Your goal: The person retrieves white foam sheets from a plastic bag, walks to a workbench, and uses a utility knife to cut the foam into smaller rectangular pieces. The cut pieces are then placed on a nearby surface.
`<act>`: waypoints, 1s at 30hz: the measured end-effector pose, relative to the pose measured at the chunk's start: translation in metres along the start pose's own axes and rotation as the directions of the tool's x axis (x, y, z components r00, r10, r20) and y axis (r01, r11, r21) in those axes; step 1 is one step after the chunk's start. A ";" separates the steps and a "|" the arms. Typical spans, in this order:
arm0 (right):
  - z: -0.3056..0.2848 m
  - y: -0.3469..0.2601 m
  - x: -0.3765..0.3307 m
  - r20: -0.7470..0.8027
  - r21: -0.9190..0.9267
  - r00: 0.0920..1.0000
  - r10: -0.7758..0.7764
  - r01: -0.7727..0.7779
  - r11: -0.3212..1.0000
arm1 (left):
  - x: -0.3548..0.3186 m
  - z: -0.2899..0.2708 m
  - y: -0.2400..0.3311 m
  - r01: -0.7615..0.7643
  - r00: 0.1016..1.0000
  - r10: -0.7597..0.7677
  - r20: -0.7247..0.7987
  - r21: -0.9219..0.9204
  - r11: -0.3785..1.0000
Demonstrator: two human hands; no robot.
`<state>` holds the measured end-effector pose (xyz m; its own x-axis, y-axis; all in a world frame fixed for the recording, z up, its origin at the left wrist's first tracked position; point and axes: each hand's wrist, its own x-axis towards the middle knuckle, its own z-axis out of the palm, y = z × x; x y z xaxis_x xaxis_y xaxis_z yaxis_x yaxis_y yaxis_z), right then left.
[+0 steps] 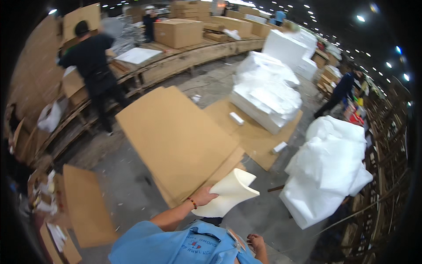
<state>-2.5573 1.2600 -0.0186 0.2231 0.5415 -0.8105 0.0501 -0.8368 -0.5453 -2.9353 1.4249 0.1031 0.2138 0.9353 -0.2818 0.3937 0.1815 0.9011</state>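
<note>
I've got the left hand (203,196) with fingers clamped on the curled white foam sheet (231,192) above the floor cardboard stack (176,141), nothing laid yet; right hand (256,242) idle, loosely curled.

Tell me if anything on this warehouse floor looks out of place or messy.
Yes. Two small white foam blocks lie loose on the flat cardboard sheets, apart from the foam stack. White scraps are scattered on the concrete floor. The left hand holds a curled white sheet; the right hand holds nothing.
</note>
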 end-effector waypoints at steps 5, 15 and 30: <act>-0.074 -0.019 0.016 -0.155 -0.106 0.969 0.192 -0.210 0.972 | 0.117 0.022 0.030 -0.036 0.999 0.035 -0.009 -0.103 0.994; -0.075 -0.167 0.076 -0.145 -0.115 0.988 0.061 -0.078 0.990 | 0.262 0.011 0.062 -0.020 0.996 0.032 0.079 -0.149 0.989; -0.041 -0.542 0.136 0.791 -0.147 0.402 -0.461 0.856 0.495 | 0.328 0.037 0.146 0.083 0.964 -0.127 -0.232 -0.190 0.978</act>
<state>-2.5147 1.7838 0.1757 -0.7033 0.6677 -0.2440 0.3593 0.0377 -0.9324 -2.7747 1.7470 0.1302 -0.0508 0.9495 -0.3096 0.2326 0.3128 0.9209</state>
